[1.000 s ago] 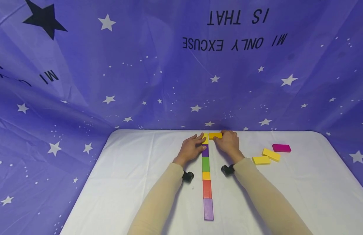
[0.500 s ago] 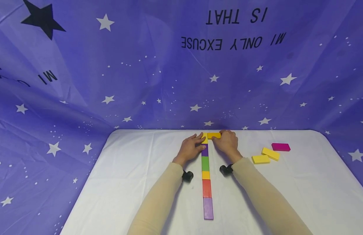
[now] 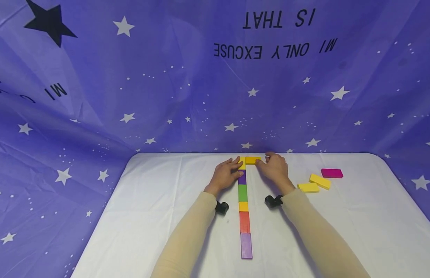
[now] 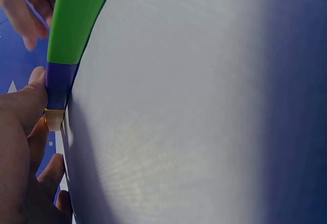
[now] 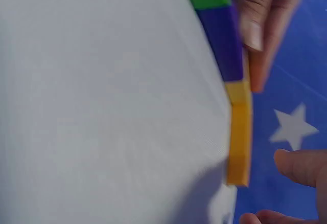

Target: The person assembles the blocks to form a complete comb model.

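Note:
A straight row of flat blocks runs up the table. From the far end come a yellow block (image 3: 243, 166), a dark purple block (image 3: 242, 178), a green block (image 3: 243, 193), a small orange-yellow block (image 3: 243, 206), a red block (image 3: 244, 222) and a lilac block (image 3: 246, 246). My left hand (image 3: 223, 176) touches the yellow and purple ones with extended fingers and thumb. Crosswise at the far end, a deep yellow block (image 3: 252, 160) abuts the row's right side. My right hand (image 3: 275, 168) is beside its free end, thumb and fingers spread; the right wrist view shows a gap between them.
Two yellow blocks (image 3: 308, 188) lie touching on the right, near a magenta block (image 3: 332, 173). The white-covered table (image 3: 148, 200) ends just beyond the row's far end. A purple starry cloth (image 3: 201, 96) hangs behind it.
My right hand slid the deep yellow block left against the row, then let it go and drew back slightly to the right. My left hand stayed in place.

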The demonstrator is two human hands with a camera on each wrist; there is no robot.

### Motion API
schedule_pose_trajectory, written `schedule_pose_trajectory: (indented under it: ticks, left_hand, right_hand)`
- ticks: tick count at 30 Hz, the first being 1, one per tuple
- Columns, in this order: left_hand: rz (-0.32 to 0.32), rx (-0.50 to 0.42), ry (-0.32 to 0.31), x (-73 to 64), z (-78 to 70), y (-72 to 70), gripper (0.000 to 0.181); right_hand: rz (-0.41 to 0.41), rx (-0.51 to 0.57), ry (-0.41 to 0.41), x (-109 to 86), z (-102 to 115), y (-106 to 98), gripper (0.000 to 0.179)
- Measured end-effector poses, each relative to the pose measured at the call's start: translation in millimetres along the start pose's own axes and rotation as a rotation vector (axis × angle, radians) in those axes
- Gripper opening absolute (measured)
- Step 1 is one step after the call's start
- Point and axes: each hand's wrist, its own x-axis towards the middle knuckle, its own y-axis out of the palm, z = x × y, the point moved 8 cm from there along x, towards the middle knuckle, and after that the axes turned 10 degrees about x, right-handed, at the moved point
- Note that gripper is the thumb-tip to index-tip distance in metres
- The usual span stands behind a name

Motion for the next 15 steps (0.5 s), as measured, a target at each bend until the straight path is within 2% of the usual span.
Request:
schedule_pose_trajectory:
  ticks: [8, 15]
  left_hand:
    - [0.010, 0.002, -0.003, 1.2, 3.0, 1.8, 0.046]
    - [0.009, -0.006, -0.009, 1.5, 2.5, 3.0, 0.046]
  right_hand:
    - [-0.033, 0.105, -0.045, -13.1, -4, -43, 0.063]
    - [-0.095, 0.117, -0.061, -27.2, -13, -77, 0.064]
